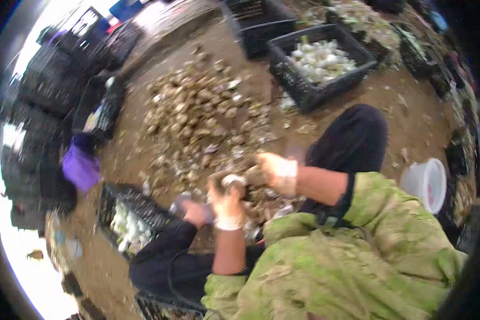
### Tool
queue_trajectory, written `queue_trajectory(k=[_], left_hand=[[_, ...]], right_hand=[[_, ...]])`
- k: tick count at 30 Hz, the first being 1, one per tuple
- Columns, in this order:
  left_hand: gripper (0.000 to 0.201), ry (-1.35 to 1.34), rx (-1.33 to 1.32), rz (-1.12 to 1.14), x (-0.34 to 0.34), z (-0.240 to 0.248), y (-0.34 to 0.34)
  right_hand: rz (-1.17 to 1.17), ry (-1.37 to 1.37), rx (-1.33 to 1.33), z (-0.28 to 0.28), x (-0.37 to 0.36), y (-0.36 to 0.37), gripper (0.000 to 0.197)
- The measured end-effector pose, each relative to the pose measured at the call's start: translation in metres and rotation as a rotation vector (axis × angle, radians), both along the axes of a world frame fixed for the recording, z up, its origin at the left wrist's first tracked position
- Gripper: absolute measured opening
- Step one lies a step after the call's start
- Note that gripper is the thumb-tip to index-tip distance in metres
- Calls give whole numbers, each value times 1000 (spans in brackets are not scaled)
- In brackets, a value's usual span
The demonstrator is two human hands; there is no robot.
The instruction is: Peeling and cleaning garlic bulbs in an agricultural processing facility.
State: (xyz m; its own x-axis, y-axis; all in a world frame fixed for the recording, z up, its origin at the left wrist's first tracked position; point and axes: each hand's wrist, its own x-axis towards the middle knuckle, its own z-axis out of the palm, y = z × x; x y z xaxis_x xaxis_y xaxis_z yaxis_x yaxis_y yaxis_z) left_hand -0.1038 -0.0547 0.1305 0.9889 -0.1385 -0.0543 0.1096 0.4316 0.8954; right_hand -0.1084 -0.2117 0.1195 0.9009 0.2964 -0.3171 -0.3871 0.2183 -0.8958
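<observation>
In front of me, my left hand [227, 201], in a pale glove with soiled fingers, is closed round a whitish garlic bulb [233, 180]. My right hand [273, 172], gloved the same way, is just to the right of the bulb. Its fingers look curled, and blur hides what they hold, if anything. Beyond both hands spreads a heap of brownish, unpeeled garlic bulbs [200, 106] on the ground. More bulbs and loose skins lie beneath my hands, between my bent legs.
A black crate of white garlic bulbs [321, 85] stands at the far right, beside another dark crate [266, 29]. A second garlic crate [138, 208] is by my left leg. A white bucket [432, 184] stands right. Stacked black crates [42, 106] and a purple cloth [81, 164] are left.
</observation>
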Motion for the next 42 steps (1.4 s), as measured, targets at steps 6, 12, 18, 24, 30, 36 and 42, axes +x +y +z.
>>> queue_trajectory(k=[6,12,18,24,30,36,42], left_hand=[[67,-60,58,31,-11,13,4],[72,-670,777,41,4,16,15],[62,-686,816,41,0,18,25],[49,-102,114,17,-2,7,24],[52,30,25,65,11,-19,29],[48,498,-314,-17,8,-14,27],[30,-219,-160,345,23,-19,66]], right_hand=[[-74,172,284,51,1,5,43],[-225,341,608,44,-17,8,37],[-51,134,163,17,-6,12,32],[-85,126,103,14,11,26,22],[26,-30,-352,26,9,19,14],[-127,-671,-1177,3,16,12,16],[123,-181,-798,-82,54,-44,22]])
